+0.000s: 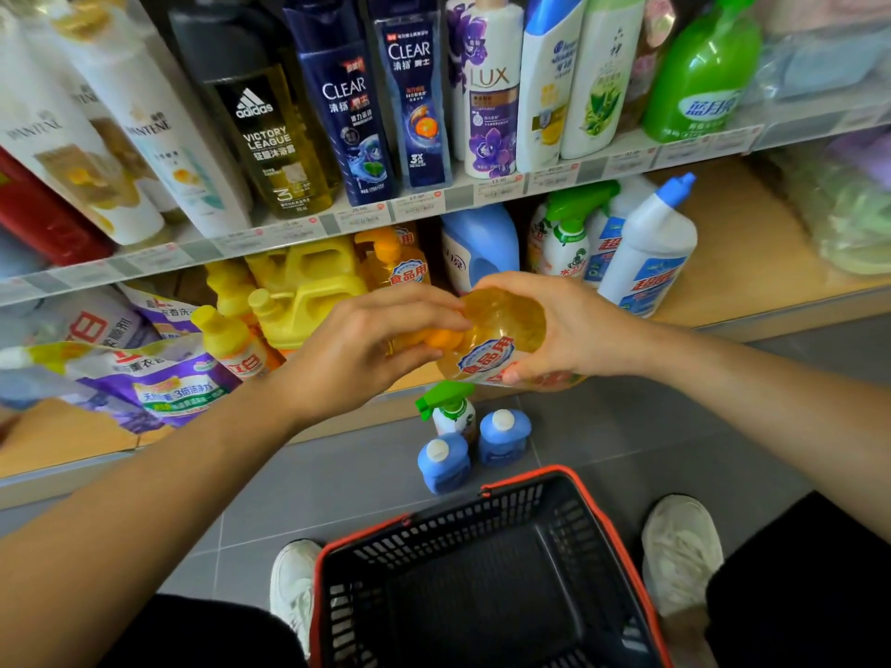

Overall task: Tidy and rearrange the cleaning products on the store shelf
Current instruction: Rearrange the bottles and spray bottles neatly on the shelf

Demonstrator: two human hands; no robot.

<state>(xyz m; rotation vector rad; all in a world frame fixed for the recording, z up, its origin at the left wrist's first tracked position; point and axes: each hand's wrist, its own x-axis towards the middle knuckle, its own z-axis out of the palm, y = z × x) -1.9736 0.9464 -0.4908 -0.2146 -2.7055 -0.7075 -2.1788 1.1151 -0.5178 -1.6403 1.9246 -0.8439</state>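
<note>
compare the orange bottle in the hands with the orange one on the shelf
The held bottle lies tipped on its side, gripped by the left hand and right hand; the shelf bottle stands upright and untouched. Both are orange with the same blue-rimmed label.

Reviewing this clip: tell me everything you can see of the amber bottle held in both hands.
The amber bottle is clear plastic holding golden-yellow liquid, with an orange top and a white label edged blue with red characters. It lies roughly on its side in mid-air before the lower shelf. The left hand curls over the orange top end; the right hand grips the rounded base end, thumb on the labelled side. Nothing else touches it.
</note>
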